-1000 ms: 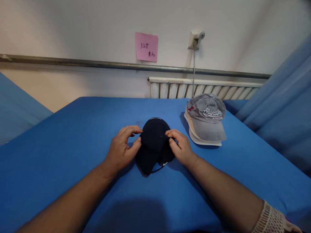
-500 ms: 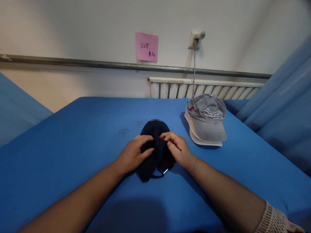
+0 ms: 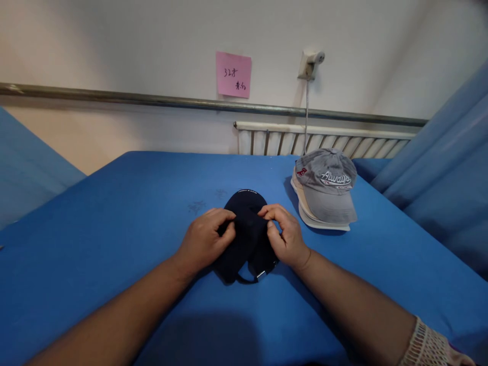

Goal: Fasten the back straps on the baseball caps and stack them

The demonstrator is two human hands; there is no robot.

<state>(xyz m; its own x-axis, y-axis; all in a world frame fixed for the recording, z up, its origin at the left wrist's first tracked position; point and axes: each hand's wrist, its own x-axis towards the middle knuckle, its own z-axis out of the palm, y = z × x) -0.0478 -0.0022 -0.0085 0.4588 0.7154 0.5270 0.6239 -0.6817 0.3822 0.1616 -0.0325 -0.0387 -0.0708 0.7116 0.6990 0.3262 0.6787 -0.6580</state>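
A black baseball cap (image 3: 247, 231) lies on the blue table (image 3: 160, 193), its brim with small white lettering pointing away from me. Its back strap with a metal buckle (image 3: 261, 275) faces me. At the cap's left side my left hand (image 3: 208, 238) pinches the fabric between thumb and fingers. On the opposite side my right hand (image 3: 284, 235) is closed on the cap's cloth, thumb against forefinger. The crown fabric is stretched between the two hands. Part of the brim is hidden under the crown.
A stack of caps, a grey one (image 3: 328, 178) with white lettering on top, stands at the right of the table. Behind are a radiator (image 3: 282, 142), a metal rail (image 3: 171, 100), a plugged-in cable (image 3: 306, 112) and a pink note (image 3: 233, 75). Blue curtains (image 3: 450, 152) hang at the sides.
My hands have moved slightly apart, the left one shifting left. The crown fabric between them, folded and bunched before, is now spread flatter.
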